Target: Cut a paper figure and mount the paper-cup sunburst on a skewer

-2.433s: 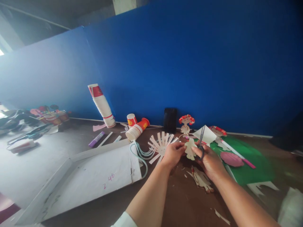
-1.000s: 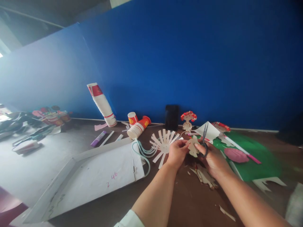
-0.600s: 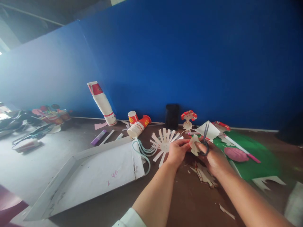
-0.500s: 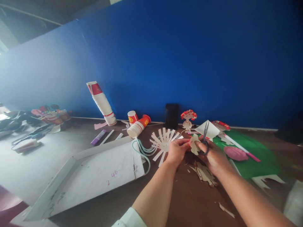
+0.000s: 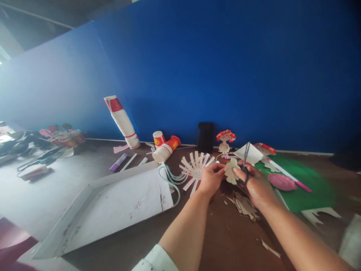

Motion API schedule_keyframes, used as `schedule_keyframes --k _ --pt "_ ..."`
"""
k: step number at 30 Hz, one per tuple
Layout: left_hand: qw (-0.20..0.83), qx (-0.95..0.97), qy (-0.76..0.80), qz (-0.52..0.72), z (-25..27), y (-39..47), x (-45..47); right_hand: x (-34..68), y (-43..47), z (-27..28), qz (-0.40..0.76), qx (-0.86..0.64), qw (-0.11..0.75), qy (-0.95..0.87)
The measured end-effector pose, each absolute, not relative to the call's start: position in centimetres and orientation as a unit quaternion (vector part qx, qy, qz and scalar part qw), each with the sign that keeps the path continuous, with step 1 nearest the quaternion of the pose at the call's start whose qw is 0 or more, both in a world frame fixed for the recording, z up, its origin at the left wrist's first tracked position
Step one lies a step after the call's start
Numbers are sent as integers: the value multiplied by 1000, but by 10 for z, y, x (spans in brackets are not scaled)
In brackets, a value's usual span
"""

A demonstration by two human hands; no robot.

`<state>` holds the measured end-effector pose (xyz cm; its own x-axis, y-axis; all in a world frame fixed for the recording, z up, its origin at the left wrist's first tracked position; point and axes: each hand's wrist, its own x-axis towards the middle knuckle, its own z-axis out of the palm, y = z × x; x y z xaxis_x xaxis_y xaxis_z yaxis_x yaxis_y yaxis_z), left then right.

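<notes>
A small cream paper cutout [image 5: 231, 172] with a wavy edge is held up between my two hands. My left hand [image 5: 211, 178] pinches its left edge with thumb and fingers. The thumb of my right hand [image 5: 255, 186] presses on the cutout's right side. Dark scissors [image 5: 246, 165] hang on the right-hand fingers, blades pointing upward. Just left of my left hand lies a white paper cup cut into spread strips [image 5: 197, 173]. Below the hands, more doll-shaped cutouts [image 5: 244, 207] rest on the brown table among paper scraps.
A paper doll with red curled hair [image 5: 225, 141] stands near a black box-like object [image 5: 205, 137]. Stacked paper cups [image 5: 124, 126] lean by the blue partition [image 5: 197, 67]. A shallow white box [image 5: 113, 214] lies left, and a green sheet [image 5: 313, 184] with a pink-capped marker [image 5: 290, 175] lies right.
The cutout has turned slightly and shows more of its face between my hands. Both hands stay nearly in place, and the view has shifted a little.
</notes>
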<state>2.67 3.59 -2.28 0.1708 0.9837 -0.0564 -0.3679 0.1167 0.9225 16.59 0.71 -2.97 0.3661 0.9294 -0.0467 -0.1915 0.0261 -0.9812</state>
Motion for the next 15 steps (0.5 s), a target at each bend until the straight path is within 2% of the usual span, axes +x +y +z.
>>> schedule_keyframes --k 10,15 --pt "578 479 393 531 -27 37 25 164 5 -28 385 -547 627 -398" --pt "595 462 384 534 -23 35 26 161 1 -21 349 -556 631 -414"
